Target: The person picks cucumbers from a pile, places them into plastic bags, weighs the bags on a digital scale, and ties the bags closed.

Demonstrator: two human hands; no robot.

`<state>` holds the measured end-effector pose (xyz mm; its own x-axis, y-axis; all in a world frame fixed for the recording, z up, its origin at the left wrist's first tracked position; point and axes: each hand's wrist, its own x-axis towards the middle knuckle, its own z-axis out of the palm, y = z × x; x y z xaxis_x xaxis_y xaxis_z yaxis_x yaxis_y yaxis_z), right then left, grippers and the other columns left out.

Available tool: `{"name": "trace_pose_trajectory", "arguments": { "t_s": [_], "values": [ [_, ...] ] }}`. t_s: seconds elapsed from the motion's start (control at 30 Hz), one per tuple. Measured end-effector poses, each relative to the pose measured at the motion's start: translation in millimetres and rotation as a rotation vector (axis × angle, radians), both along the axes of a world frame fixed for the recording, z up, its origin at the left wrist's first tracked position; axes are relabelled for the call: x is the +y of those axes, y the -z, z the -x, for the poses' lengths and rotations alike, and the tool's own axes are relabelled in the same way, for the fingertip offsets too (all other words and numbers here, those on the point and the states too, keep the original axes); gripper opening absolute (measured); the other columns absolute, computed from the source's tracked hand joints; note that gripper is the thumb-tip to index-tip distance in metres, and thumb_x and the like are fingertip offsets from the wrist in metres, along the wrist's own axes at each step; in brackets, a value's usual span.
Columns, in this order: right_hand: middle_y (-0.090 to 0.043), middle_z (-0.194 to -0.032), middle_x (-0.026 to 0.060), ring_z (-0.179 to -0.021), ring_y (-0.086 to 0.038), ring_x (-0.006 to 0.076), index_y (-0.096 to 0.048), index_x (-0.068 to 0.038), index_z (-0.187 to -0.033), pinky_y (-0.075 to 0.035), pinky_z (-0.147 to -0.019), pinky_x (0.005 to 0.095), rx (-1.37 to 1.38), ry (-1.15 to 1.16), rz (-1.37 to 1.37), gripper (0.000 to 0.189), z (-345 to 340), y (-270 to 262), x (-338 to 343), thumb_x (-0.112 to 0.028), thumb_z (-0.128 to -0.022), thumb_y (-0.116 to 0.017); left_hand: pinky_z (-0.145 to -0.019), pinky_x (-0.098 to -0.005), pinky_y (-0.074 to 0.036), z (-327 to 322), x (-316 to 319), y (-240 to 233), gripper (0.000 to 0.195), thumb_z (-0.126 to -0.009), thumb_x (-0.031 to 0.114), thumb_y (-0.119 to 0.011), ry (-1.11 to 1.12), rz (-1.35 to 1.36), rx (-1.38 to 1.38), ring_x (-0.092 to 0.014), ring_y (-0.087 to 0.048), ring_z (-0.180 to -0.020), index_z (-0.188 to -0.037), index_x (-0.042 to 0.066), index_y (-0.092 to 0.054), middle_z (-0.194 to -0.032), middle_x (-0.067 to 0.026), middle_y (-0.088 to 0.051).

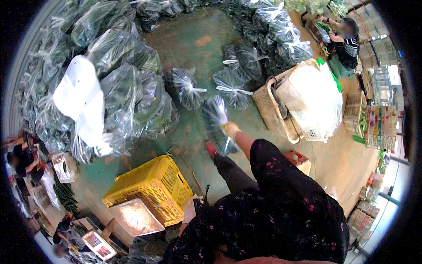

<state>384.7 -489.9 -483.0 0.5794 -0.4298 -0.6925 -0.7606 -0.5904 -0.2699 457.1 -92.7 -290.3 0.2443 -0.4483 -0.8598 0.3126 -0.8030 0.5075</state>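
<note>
My right hand (232,129), in a pale glove, grips the gathered neck of a clear plastic bag (214,115). The bag has dark contents and is blurred, just above or on the green floor by my red shoe (211,149). My left hand (189,211), also gloved, is beside the near corner of a yellow plastic crate (155,188); whether its fingers grip the crate I cannot tell. A square metal platform (136,217) lies against the crate's near side. Beyond my right hand sit tied bags, including one at left (188,87) and one at right (232,87).
Large bags of greens (125,95) pile up at left, with white plastic sheeting (80,89) over them. A beige basket (273,109) holding white plastic bags stands right. A red stool (298,160) is beside my leg. A co-worker (346,46) sits upper right; others are at left.
</note>
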Motion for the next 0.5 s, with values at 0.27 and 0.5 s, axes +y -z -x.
{"name": "trace_pose_trajectory", "arguments": {
  "t_s": [0.27, 0.5],
  "values": [
    [-0.066, -0.096, 0.0113, -0.082, -0.06, 0.0257, -0.064, -0.011, -0.108, -0.047, -0.075, 0.0371, -0.294, 1.056, 0.186, 0.031, 14.3, 15.5, -194.5, -0.031, -0.09, -0.049, -0.074, -0.0316, -0.045, -9.1, -36.6, -10.5, 0.042, -0.094, 0.038, -0.049, 0.314, -0.07, -0.153, -0.021, -0.059, -0.082, -0.104, 0.0, -0.063, -0.089, -0.008, -0.065],
    [-0.063, -0.11, 0.0184, -0.103, -0.06, 0.0342, -0.061, -0.009, -0.115, -0.045, -0.086, 0.0406, -0.095, 0.728, -0.024, 0.037, -29.5, -77.2, -178.6, -0.031, -0.089, -0.046, -0.076, -0.031, -0.045, -13.7, -73.4, -34.0, 0.04, -0.094, 0.036, -0.048, -0.376, -0.033, 0.193, -0.02, -0.059, -0.084, -0.101, -0.001, -0.062, -0.089, -0.0078, -0.065]
  ]
}}
